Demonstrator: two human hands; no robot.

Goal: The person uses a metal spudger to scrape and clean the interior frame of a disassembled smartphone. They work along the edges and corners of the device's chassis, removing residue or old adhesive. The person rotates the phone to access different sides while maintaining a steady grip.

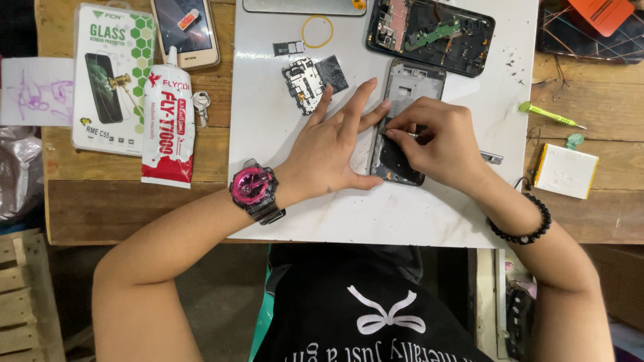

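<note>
An opened phone frame lies upright on a white work mat. My left hand rests flat on the mat with fingers spread, its thumb and fingertips against the frame's left edge. My right hand pinches a thin metal tool over the dark lower half of the frame; the tool's tip is hidden under my fingers. A pink watch is on my left wrist and a black bead bracelet on my right.
On the mat lie a circuit board with a black part, a yellow rubber band and another opened phone. A glue tube, screen protector box, gold phone, green screwdriver and white battery sit on the wooden table.
</note>
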